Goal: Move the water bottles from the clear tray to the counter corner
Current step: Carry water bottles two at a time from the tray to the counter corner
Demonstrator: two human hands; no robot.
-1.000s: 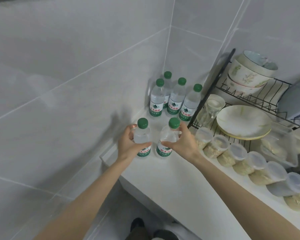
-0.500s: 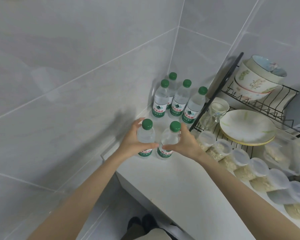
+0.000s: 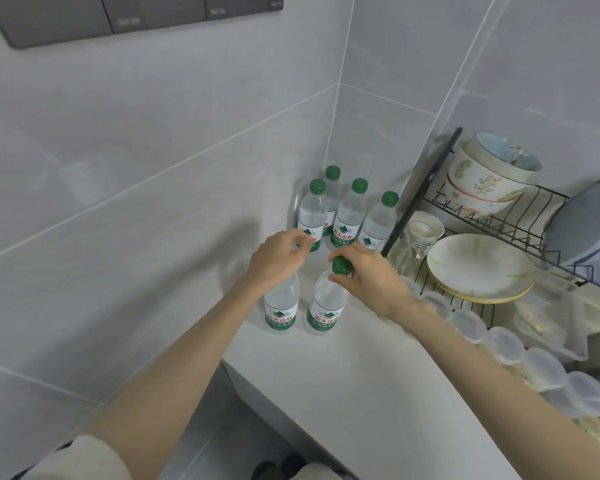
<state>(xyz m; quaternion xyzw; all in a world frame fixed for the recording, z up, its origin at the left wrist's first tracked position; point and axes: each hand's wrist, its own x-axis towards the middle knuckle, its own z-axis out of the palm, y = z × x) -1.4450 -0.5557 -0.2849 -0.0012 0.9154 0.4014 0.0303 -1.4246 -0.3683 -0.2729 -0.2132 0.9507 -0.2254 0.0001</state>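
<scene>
Two clear water bottles with green labels stand side by side on the white counter (image 3: 361, 382), close to the left wall. My left hand (image 3: 278, 259) curls over the top of the left bottle (image 3: 282, 306) and hides its cap. My right hand (image 3: 369, 277) pinches the green cap of the right bottle (image 3: 326, 306). Behind them, several more green-capped bottles (image 3: 350, 216) stand grouped in the counter corner. The clear tray is out of view.
A black wire dish rack (image 3: 499, 220) stands right of the corner, holding stacked bowls (image 3: 489, 178), a plate (image 3: 478, 265) and a glass (image 3: 421, 237). A row of clear lidded containers (image 3: 503, 344) lines the counter in front of it. The counter's left edge (image 3: 243, 379) drops to the floor.
Both hands slid up from the bottles' bodies to their tops. The two bottles stand a little closer to the corner group.
</scene>
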